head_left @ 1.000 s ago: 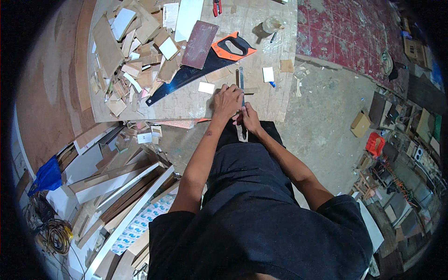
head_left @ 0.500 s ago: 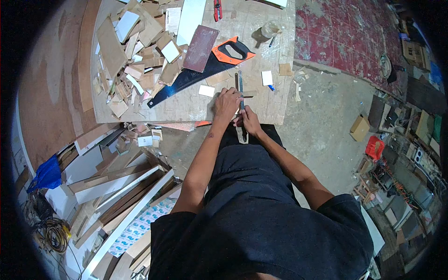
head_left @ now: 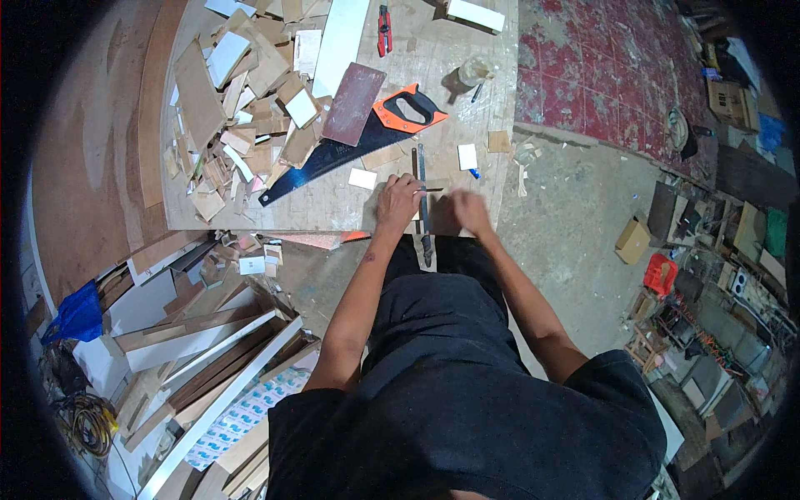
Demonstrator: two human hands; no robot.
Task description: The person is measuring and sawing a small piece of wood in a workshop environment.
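Observation:
My left hand (head_left: pixel 398 202) is at the bench's near edge, its fingers bent and pressed down beside a long narrow grey metal bar (head_left: pixel 422 171). What lies under those fingers is hidden. A thin dark crosspiece (head_left: pixel 433 190) pokes out from the fingertips across the bar. The bar's dark lower end (head_left: pixel 428 250) hangs past the edge, above my lap. A slim brown strip (head_left: pixel 415 158) runs alongside the bar. To the right, apart from the bar, my right hand (head_left: pixel 469 212) is smeared by motion and its fingers cannot be made out.
Beyond my hands lies a handsaw (head_left: pixel 350 152) with an orange-and-black handle, beside a dark red-brown board (head_left: pixel 353 104). Wood offcuts (head_left: pixel 250 92) heap up at left. White pieces (head_left: pixel 362 178), a red cutter (head_left: pixel 384 32) and a clear jar (head_left: pixel 475 71) are on the bench (head_left: pixel 492 187).
My right hand has let go of the bar's lower part and moved right. My left hand stays at the crosspiece. The whole view has shifted slightly.

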